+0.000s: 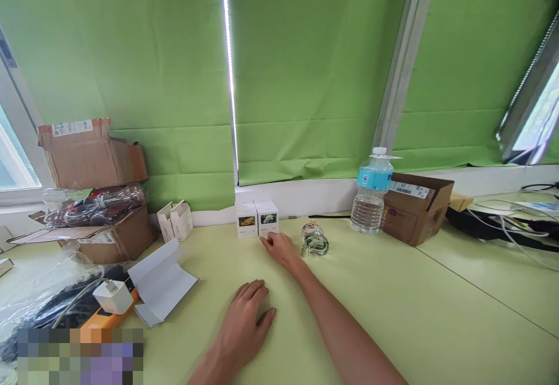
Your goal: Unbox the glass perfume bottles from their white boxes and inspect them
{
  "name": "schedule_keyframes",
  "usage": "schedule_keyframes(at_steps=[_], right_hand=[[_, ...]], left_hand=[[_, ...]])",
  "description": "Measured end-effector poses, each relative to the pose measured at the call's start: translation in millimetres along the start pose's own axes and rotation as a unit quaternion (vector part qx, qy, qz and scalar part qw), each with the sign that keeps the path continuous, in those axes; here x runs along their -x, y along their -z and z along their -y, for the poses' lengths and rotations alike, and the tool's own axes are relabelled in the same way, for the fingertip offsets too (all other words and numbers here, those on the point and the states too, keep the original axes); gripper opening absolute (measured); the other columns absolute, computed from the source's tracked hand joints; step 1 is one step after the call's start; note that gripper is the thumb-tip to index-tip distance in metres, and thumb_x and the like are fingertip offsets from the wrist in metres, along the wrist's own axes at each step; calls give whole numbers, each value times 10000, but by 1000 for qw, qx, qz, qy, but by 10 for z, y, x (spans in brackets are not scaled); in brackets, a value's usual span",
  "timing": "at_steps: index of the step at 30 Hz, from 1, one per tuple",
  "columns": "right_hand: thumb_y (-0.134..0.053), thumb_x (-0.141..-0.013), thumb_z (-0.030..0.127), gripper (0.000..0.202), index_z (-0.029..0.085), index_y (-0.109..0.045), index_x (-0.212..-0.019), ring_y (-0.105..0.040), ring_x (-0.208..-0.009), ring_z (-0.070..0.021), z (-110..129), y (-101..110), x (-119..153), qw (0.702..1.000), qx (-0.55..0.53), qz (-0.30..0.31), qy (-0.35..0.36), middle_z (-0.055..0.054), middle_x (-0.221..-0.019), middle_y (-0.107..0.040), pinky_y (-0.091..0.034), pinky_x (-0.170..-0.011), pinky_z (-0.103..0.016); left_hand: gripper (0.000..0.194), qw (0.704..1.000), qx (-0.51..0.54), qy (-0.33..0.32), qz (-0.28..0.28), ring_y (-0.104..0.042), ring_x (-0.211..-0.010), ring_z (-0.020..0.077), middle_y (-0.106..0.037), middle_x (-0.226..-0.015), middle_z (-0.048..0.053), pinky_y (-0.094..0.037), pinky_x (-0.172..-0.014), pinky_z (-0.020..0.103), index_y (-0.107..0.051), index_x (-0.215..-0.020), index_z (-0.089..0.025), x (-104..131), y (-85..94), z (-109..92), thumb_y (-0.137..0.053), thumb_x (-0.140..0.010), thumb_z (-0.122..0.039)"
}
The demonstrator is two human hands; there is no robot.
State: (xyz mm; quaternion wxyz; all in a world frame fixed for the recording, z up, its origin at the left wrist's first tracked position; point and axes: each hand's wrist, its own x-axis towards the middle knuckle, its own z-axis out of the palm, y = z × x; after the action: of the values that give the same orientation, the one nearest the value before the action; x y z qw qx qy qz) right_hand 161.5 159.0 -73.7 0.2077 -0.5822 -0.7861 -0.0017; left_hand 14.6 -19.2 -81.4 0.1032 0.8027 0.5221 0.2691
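Observation:
Two small white boxes stand side by side against the wall, the left one (247,221) with a yellow picture, the right one (266,219) with a white-flower picture. My right hand (279,247) reaches to the lower front of the right box, fingers bent close together; whether anything small is between them is hidden. My left hand (250,320) lies flat on the table (384,315), fingers loosely spread and holding nothing. Just right of my right hand sits a clear glass ornament (314,239) with a greenish lower part.
A water bottle (372,193) and brown carton (414,207) stand at the right, with cables (506,222) beyond. At the left are stacked cartons (91,161), an open white box (175,222), folded white card (161,286), a white charger (113,296) and plastic wrapping.

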Motion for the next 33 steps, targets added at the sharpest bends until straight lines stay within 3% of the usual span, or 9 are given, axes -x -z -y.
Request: schedule_keyframes(at_steps=[3, 16, 19, 22, 25, 28, 33], right_hand=[[-462, -911, 478, 413, 184, -673, -711, -647, -768, -217, 58, -20, 27, 999, 16, 31, -1, -95, -761, -708, -384, -647, -271], [-443, -920, 435, 373, 176, -686, -810, -651, -819, -227, 21, -18, 32, 999, 0, 48, -21, -108, -837, -714, -365, -650, -274], [-450, -914, 439, 365, 185, -689, -806, -649, -821, -228, 4, -28, 21, 998, -6, 50, -21, -103, -842, -713, -366, -650, -273], [-448, -908, 461, 372, 193, -693, -833, -645, -844, -231, -22, -43, 11, 998, -14, 56, -24, -103, -878, -714, -371, -660, -274], [-433, -911, 467, 387, 189, -697, -860, -642, -871, -236, -49, -59, -9, 997, -21, 63, -28, -109, -909, -710, -376, -670, -277], [-432, -911, 463, 391, 184, -700, -856, -642, -868, -238, -60, -67, -29, 997, -22, 71, -30, -113, -896, -709, -378, -668, -278], [-448, -905, 469, 380, 190, -703, -864, -643, -869, -234, -45, -57, -32, 997, -20, 71, -34, -113, -912, -711, -386, -678, -280]], left_hand=[[324, 1000, 10, -2, -6, -485, -1247, 247, -553, -1345, 41, -367, -1092, 428, -587, -1186, -237, 12, 6, -1, -496, -890, -329], [347, 1000, -7, -2, -29, -497, -1242, 236, -532, -1361, 48, -413, -1065, 407, -566, -1203, -243, 32, -8, -24, -556, -863, -309], [322, 998, -30, 0, -51, -498, -1247, 221, -512, -1381, 41, -432, -1049, 386, -565, -1190, -259, -1, 73, 21, -550, -873, -312], [294, 989, -107, 24, -98, -491, -1254, 197, -506, -1385, 43, -427, -1047, 351, -560, -1186, -248, -97, 276, 115, -500, -913, -338], [328, 963, -212, 96, -135, -498, -1238, 177, -526, -1349, 52, -415, -1040, 306, -536, -1211, -227, -263, 550, 294, -439, -944, -392], [356, 947, -250, 148, -138, -540, -1171, 220, -557, -1277, 102, -446, -982, 330, -527, -1216, -178, -471, 854, 542, -461, -929, -378], [385, 905, -324, 240, -136, -500, -1194, 343, -536, -1244, 189, -423, -958, 470, -518, -1220, -143, -837, 1380, 955, -478, -907, -364]])
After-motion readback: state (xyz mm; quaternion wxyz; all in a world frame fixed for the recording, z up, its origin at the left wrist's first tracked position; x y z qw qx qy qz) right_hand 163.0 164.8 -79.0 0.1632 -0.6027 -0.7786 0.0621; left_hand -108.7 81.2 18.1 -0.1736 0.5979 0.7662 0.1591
